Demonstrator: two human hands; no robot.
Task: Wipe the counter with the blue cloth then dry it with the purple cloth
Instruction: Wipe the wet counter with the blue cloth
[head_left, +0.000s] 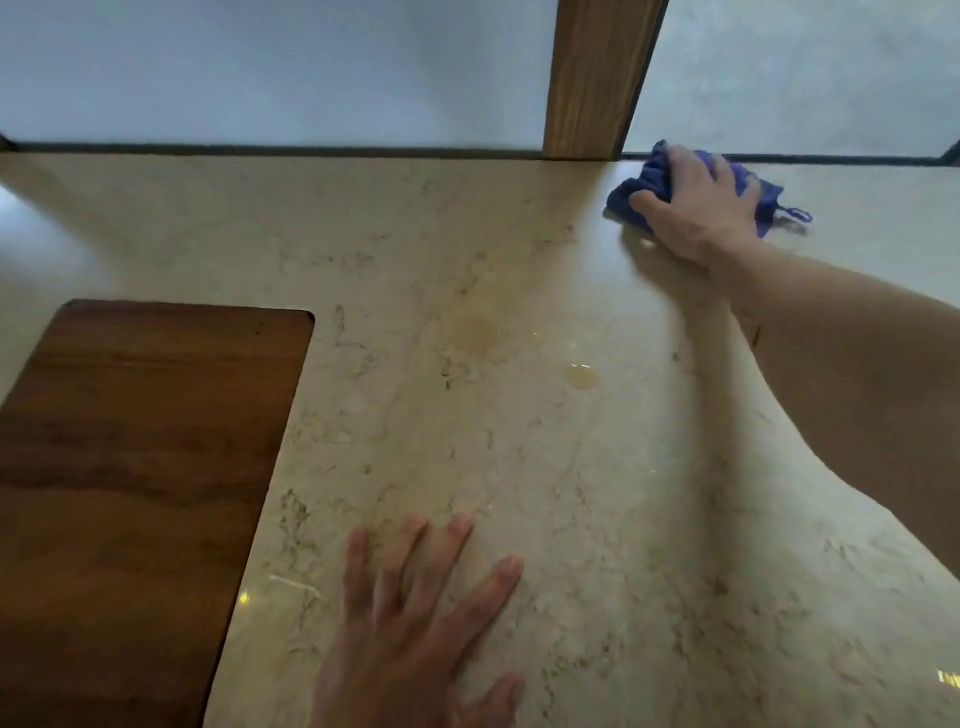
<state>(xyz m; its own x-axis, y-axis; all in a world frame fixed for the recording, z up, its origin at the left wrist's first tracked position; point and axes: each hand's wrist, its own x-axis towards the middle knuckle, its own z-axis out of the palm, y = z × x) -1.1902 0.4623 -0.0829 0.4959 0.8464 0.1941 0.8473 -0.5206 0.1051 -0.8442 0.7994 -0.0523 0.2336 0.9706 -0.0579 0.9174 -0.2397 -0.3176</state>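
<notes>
A beige marble counter (519, 291) fills the view. At its far right, close to the back wall, my right hand (696, 208) grips a bunched blue cloth (647, 182) and holds it down on the stone, thumb curled round its left side. A corner and loop of the cloth stick out to the right of the hand. My left hand (421, 618) lies flat on the counter near the front, fingers spread and straight, holding nothing. A small wet spot (582, 376) shows mid-counter. No purple cloth is in view.
A dark wooden board (135, 493) is set into the counter at the left front. An upright wooden post (597, 78) stands at the back edge just left of the blue cloth. A pale wall runs along the back.
</notes>
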